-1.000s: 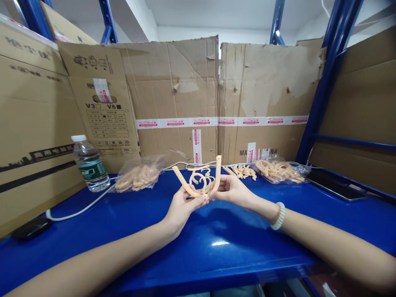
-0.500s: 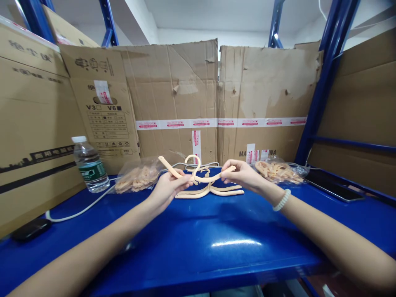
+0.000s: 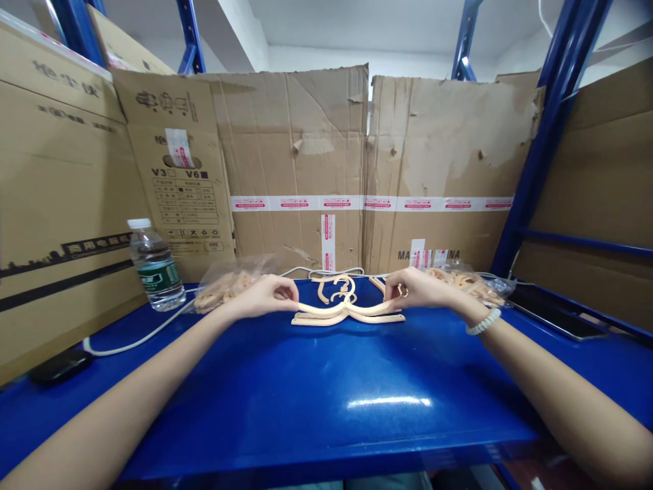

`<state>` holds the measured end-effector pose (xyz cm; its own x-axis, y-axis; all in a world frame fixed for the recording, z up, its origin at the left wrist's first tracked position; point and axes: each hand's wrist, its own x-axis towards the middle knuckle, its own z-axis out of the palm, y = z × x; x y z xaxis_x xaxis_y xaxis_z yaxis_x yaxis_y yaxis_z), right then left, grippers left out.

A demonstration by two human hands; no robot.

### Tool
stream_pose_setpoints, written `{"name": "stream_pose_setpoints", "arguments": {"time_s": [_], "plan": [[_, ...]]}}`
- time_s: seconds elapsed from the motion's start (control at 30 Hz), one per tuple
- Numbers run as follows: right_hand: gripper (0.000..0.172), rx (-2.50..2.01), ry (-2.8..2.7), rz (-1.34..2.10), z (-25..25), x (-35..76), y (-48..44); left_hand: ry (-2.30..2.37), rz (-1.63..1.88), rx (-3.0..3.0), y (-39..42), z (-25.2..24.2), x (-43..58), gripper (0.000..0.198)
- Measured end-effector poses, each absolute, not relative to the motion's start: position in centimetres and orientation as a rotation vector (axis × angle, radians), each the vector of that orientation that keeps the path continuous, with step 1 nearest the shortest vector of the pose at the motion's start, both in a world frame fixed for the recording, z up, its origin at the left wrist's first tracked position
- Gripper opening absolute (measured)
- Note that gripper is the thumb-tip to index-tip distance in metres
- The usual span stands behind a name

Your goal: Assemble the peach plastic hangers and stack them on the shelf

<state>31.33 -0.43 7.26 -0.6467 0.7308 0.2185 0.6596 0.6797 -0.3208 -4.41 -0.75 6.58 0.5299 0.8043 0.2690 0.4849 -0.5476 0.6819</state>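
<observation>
My left hand (image 3: 270, 295) pinches the left arm of a cream-coloured hanger (image 3: 319, 309). At its other end, my right hand (image 3: 411, 287) pinches the right arm. The hanger is spread wide, its hook pointing away from me, and it lies over or just above other hangers (image 3: 326, 321) on the blue shelf (image 3: 306, 395). More cream pieces (image 3: 322, 292) lie behind the hook. Beside my left hand is a clear bag (image 3: 219, 286) of cream parts; another bag (image 3: 472, 282) is behind my right wrist.
A water bottle (image 3: 156, 265) stands at the left, with a white cable and a black device (image 3: 60, 366) near it. A dark phone-like slab (image 3: 556, 309) lies at the right. Cardboard sheets (image 3: 290, 163) wall the back, and blue posts rise at the sides.
The held hanger has come down onto or close above the other hangers and now looks spread out evenly. My left hand has moved left to its arm's end; my right hand has shifted slightly right.
</observation>
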Motion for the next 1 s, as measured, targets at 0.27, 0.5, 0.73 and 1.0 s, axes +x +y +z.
{"name": "stream_pose_setpoints", "arguments": {"time_s": [0.27, 0.5, 0.73, 1.0], "plan": [[0.010, -1.222, -2.788, 0.381, 5.9, 30.7, 0.0, 0.983, 0.456, 2.799, -1.1, 5.5, -3.7, 0.006], [0.006, -1.293, -2.806, 0.313, 5.6, 30.5, -0.1, 0.950, 0.396, 2.959, -1.0, 4.7, -3.5, 0.008], [0.011, -1.342, -2.758, 0.253, 5.3, 30.7, 0.5, 1.018, 0.462, 3.003, -1.0, 4.3, -3.4, 0.010], [0.038, -1.389, -2.732, 0.110, 5.1, 30.8, 0.8, 1.039, 0.474, 2.992, -1.1, 3.9, -3.1, 0.006]]}}
